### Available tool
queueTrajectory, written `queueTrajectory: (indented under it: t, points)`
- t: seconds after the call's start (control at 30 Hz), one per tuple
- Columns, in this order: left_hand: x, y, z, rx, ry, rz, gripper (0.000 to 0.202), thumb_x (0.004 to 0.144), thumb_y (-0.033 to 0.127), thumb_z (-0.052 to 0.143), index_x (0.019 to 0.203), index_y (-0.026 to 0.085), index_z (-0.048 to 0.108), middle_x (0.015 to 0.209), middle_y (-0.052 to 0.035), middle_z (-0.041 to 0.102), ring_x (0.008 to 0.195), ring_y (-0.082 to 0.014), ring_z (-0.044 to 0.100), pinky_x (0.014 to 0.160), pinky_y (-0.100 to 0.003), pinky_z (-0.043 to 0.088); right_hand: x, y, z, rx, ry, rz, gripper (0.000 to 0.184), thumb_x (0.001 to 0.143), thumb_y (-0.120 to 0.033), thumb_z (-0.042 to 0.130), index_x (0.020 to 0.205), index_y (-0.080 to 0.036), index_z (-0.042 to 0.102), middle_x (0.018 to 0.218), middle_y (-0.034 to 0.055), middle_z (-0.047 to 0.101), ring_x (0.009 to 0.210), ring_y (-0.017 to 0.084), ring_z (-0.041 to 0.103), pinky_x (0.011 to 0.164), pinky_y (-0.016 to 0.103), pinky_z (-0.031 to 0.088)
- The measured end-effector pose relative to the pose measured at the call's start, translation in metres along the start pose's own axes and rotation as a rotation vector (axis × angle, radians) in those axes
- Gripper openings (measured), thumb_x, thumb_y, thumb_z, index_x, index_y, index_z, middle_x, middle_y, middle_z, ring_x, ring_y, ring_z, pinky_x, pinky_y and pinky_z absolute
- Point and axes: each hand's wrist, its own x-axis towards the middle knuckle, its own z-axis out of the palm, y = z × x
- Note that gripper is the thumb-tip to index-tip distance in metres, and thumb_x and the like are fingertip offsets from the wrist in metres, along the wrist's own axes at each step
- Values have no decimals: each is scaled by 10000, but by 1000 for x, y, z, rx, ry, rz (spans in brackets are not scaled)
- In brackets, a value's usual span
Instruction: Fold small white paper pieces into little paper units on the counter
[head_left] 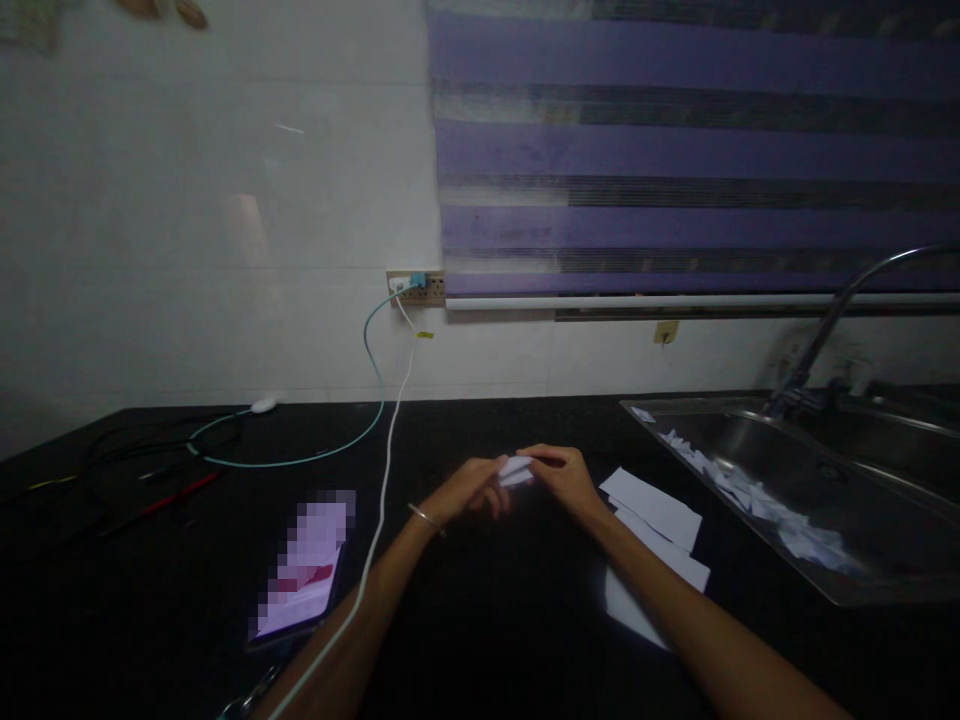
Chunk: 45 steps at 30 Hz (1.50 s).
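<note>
Over a black countertop [480,620], both my hands pinch one small folded piece of white paper [516,470]. My left hand [472,487], with a thin bangle at the wrist, grips its left end with curled fingers. My right hand [564,473] holds the right end between thumb and fingers. The paper hangs a little above the counter, near its middle.
Several white paper sheets [654,508] lie right of my hands. A steel sink [885,540] at right holds many paper scraps [757,500] under a faucet [832,320]. A phone [304,575] lies at left. Cables [379,400] run from a wall socket [416,287].
</note>
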Motion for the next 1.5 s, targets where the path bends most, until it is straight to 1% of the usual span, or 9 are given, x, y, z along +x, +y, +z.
queueTrajectory:
  t: [0.13, 0.23, 0.33, 0.53, 0.7, 0.87, 1.13, 1.3, 1.5]
  points:
    - [-4, 0, 0, 52, -16, 60, 611, 896, 626, 407, 1009, 58, 602, 658, -87, 666, 475, -107, 595, 406, -171, 269, 0, 0, 0, -13, -16, 5, 198, 730, -309, 682, 852, -170, 754, 808, 58, 716, 635, 158, 615, 607, 292, 490]
    - [-3, -4, 1, 94, 6, 93, 595, 885, 638, 419, 949, 73, 593, 624, -64, 648, 461, -98, 571, 441, -177, 348, 0, -2, 1, -16, -8, 35, 204, 717, -303, 693, 857, -164, 746, 777, 54, 713, 640, 164, 621, 636, 306, 496]
    - [-2, -6, 2, 112, 25, 102, 588, 871, 653, 428, 903, 84, 576, 588, -48, 629, 447, -101, 554, 463, -193, 397, -1, -3, 1, 23, 4, 75, 254, 699, -313, 719, 904, -163, 731, 829, 62, 714, 690, 170, 633, 673, 315, 513]
    - [-3, -3, 4, 169, 48, 90, 554, 896, 626, 403, 866, 99, 574, 560, -35, 620, 442, -104, 549, 465, -193, 402, -1, 0, 3, 152, -27, 197, 370, 727, -456, 707, 975, -181, 699, 919, 61, 671, 789, 178, 615, 621, 297, 551]
    - [-5, -1, 4, 221, 4, 88, 585, 915, 623, 355, 832, 99, 601, 540, -39, 617, 454, -113, 562, 496, -203, 419, -1, 6, 5, 73, -118, 205, 367, 689, -478, 750, 837, -145, 706, 784, 47, 670, 698, 162, 618, 614, 295, 533]
    - [-6, 0, 4, 214, -38, 95, 603, 914, 630, 345, 798, 102, 613, 553, -53, 634, 465, -124, 582, 517, -218, 433, 0, 8, 2, 31, -103, 190, 328, 687, -453, 759, 802, -150, 709, 711, 34, 670, 616, 142, 596, 568, 267, 483]
    - [-7, 1, 7, 212, 60, 51, 534, 889, 623, 422, 778, 126, 584, 541, -19, 614, 453, -110, 561, 490, -201, 414, -2, 2, 1, -29, -137, 188, 297, 673, -419, 775, 734, -135, 717, 637, 31, 657, 554, 125, 557, 532, 251, 422]
    - [-10, 5, 7, 207, -15, 95, 536, 911, 615, 378, 778, 131, 565, 558, -40, 637, 469, -127, 594, 503, -213, 430, -1, -2, -1, -73, -142, 162, 284, 693, -408, 759, 738, -129, 727, 669, 45, 676, 589, 135, 570, 554, 254, 416]
    - [-13, 12, 4, 234, -114, 93, 590, 924, 622, 325, 808, 107, 590, 723, -112, 712, 652, -163, 677, 644, -251, 476, -1, 2, -3, -65, -141, 159, 299, 701, -415, 751, 771, -125, 728, 677, 41, 668, 587, 129, 553, 553, 253, 411]
